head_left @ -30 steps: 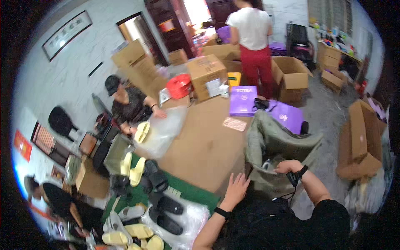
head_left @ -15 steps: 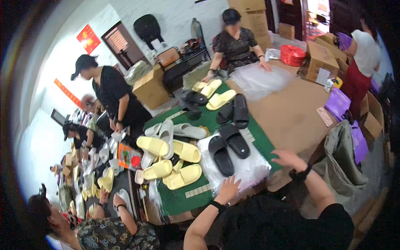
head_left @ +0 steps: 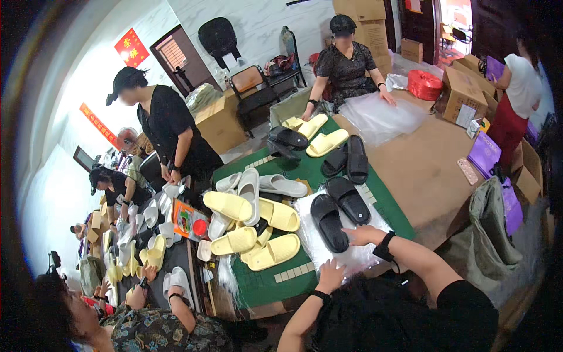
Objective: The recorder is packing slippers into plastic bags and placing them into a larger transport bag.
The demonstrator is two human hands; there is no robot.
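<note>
The right hand [head_left: 359, 235], forearm bent in from the right, lies with fingers spread against the toe of a black slipper [head_left: 328, 222] on a clear plastic bag [head_left: 319, 249], while the left hand [head_left: 330, 276] presses open-palmed on the bag's near edge.

Both bare forearms rise from the lower edge, each with a black band at the wrist. The left hand [head_left: 331, 274] lies flat, palm down, fingers spread. The right hand [head_left: 362, 235] reaches leftward, fingers extended and loosely curved, gripping nothing.
</note>
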